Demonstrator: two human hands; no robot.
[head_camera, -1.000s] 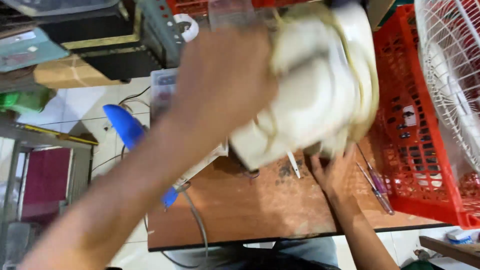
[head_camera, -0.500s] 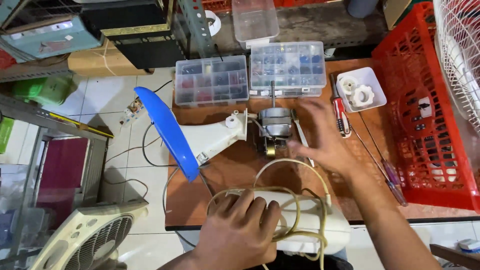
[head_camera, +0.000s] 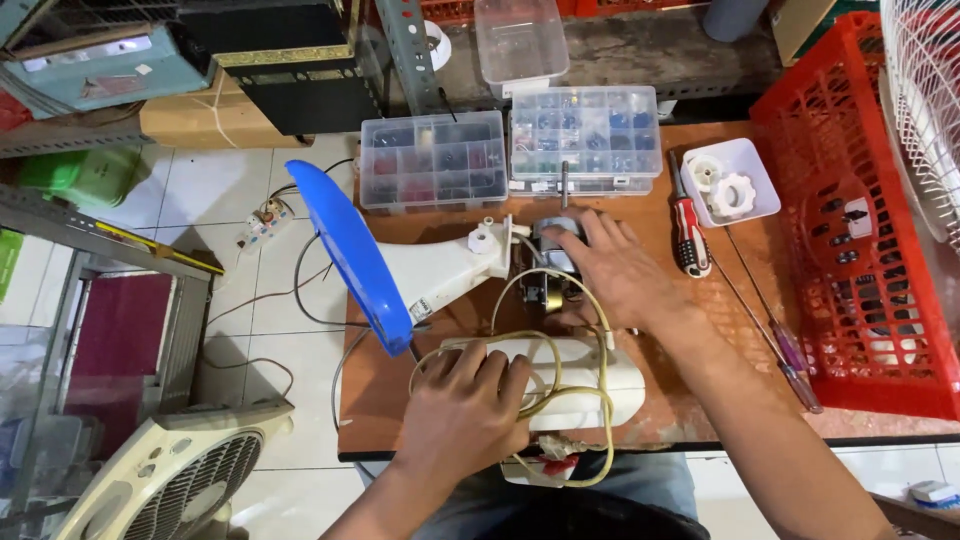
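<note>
White fan housing (head_camera: 590, 385) showing as smooth, faintly glossy plastic; its cream cord (head_camera: 575, 330) looking like rubbery matt sheathing; motor (head_camera: 552, 245) showing bare dull metal; blue base (head_camera: 350, 255) gleaming as glossy plastic; tabletop (head_camera: 400, 380) appearing as matt brown wood laminate; red crate (head_camera: 860, 220) reading as moulded perforated plastic.

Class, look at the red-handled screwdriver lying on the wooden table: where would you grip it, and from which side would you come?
Probably by the thick red-and-black handle of the screwdriver, coming from above. It lies flat on the table beside the small white tray, its handle clear, with the right hand close by.
</note>
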